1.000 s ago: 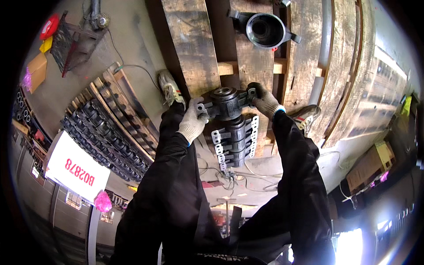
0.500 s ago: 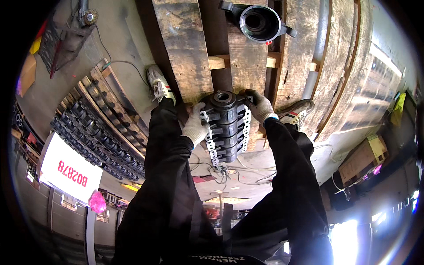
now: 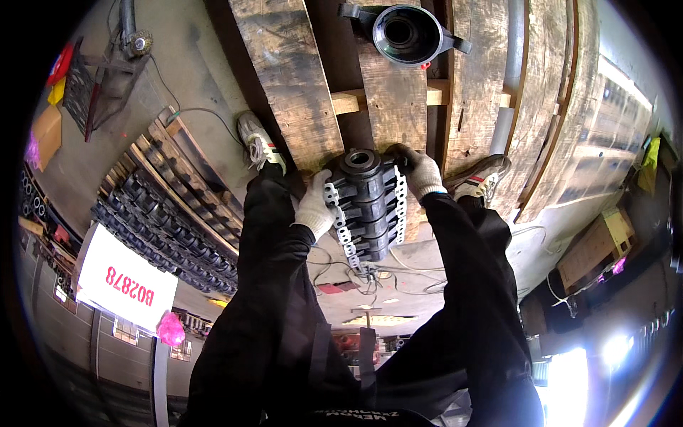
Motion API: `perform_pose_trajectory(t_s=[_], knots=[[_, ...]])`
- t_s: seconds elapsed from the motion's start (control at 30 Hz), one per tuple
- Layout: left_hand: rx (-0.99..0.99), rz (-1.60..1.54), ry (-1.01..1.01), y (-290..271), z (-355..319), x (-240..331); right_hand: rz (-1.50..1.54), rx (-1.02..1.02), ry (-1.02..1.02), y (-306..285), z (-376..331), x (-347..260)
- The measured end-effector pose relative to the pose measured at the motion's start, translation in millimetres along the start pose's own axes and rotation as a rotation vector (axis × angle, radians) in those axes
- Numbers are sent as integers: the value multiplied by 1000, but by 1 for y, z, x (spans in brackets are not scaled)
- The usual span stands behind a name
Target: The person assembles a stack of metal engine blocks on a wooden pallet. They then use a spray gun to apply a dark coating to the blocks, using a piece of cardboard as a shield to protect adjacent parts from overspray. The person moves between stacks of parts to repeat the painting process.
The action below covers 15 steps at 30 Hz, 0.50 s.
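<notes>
A stack of black cast-metal ring housings (image 3: pixel 368 206) stands between my legs at the pallet's near edge. Each ring has side lugs, and their pale, drilled faces form a row down either side. The round bore of the uppermost ring faces me. My left hand (image 3: pixel 315 206), in a whitish work glove, is closed around the lug on the left of that ring. On the opposite lug, my right hand (image 3: pixel 422 174) has its dark-tipped gloved fingers curled, partly hidden behind the metal. Farther off, a single black ring housing (image 3: pixel 440 44) with two lugs lies on the planks.
Gapped wooden pallet boards (image 3: pixel 388 107) run away from me, a shoe on each side. At left, rows of similar black castings (image 3: pixel 167 231) sit by a white sign board (image 3: pixel 128 281). Cables (image 3: pixel 413 274) cross the floor behind the stack. A cardboard box (image 3: pixel 594 249) stands right.
The stack's lower end has swung slightly right in the picture, tilting it a little. Both hands keep their hold on the upper ring. The whole view has shifted slightly.
</notes>
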State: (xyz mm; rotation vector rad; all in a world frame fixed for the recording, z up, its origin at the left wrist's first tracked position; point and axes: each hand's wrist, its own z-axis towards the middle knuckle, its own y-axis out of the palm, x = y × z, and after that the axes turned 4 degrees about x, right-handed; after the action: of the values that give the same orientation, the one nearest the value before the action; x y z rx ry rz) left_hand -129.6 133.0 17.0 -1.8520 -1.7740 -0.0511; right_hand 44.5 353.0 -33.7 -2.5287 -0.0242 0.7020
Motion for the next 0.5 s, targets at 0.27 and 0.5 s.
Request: perform_pose_trajectory(t_s=[0.27, 0.5], knots=[[-135, -10, -150, -12, 1, 5, -148, -75, 94, 4, 7, 1], [170, 88, -2, -26, 31, 38, 255, 649, 77, -65, 84, -3]])
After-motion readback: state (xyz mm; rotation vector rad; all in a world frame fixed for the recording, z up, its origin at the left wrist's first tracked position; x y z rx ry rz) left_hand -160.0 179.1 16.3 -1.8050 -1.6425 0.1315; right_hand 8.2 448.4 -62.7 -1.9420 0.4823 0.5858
